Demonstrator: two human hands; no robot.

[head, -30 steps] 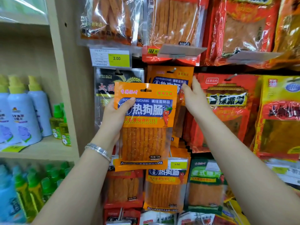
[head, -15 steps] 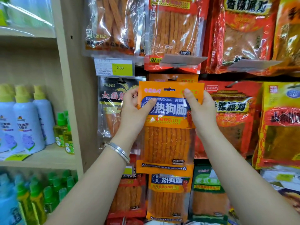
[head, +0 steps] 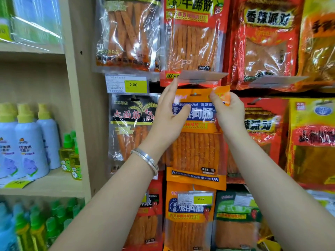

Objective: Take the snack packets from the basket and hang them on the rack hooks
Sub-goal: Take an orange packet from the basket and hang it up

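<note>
Head view. Orange packet (head: 196, 147) is up against the rack, in the middle column. Its long axis runs vertical, header at the top, clear window with the strips below, and the printed face looks toward the camera. The top right corner is bent forward. A metal hook tip (head: 194, 94) shows at the hang hole in the header; cannot tell whether the packet is fully on it.

Around it: a grey label flap (head: 201, 77) juts out just above the header, under a red packet (head: 192, 38) in the row above, and crowds the way to the hook. A black packet (head: 131, 124) hangs just beside on the left, with a yellow price label (head: 135, 85) over it. Red party-print packet (head: 262, 124) hangs on the right, partly behind the right forearm. Another orange packet (head: 190, 227) hangs below, touching the held one's bottom edge. Spray bottles (head: 29, 142) stand on the wooden shelf (head: 45, 187), well apart to the left.

Left hand (head: 168, 120) is at the packet's left edge: the thumb lies across the front of the header and the fingers (head: 172, 87) run straight up the edge to the grey flap, so the packet is clamped between thumb and fingers. A silver bracelet (head: 146, 159) is on that wrist. Right hand (head: 229, 113) has its fingers (head: 215, 98) curled together, pinching the bent top right corner.
</note>
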